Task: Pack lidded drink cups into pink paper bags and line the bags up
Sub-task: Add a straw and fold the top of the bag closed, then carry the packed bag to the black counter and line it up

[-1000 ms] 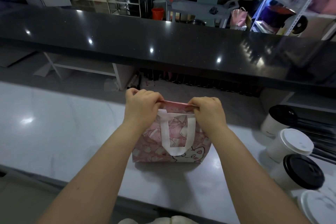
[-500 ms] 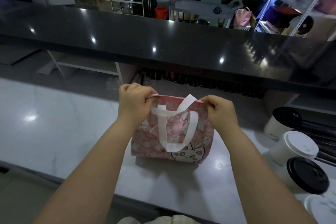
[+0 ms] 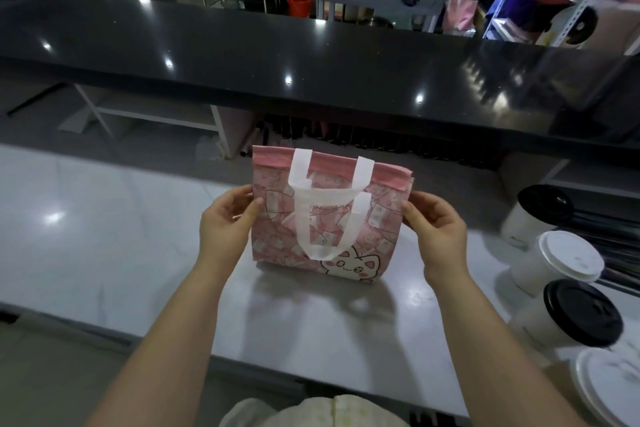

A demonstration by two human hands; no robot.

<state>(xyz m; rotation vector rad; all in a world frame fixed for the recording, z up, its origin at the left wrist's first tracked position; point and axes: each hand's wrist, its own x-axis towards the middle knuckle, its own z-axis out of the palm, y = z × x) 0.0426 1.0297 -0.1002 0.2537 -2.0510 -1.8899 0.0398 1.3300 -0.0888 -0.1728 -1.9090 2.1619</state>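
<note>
Pinches the pink bag (image 3: 332, 218) at both side edges with left hand (image 3: 225, 229) and right hand (image 3: 438, 232), upright on the counter (image 3: 104, 236) left of the cups (image 3: 571, 260); probably light, floppy, crease-prone, best gripped at edges or handles (image 3: 300, 225).

Bag (image 3: 329, 225) upright at centre of counter (image 3: 104, 236), left hand (image 3: 227, 222) holding its left edge, right hand (image 3: 436, 229) holding its right edge, lidded cups (image 3: 568, 262) in a row on counter at right, well apart from bag, raised bar top (image 3: 311, 55) behind.
</note>
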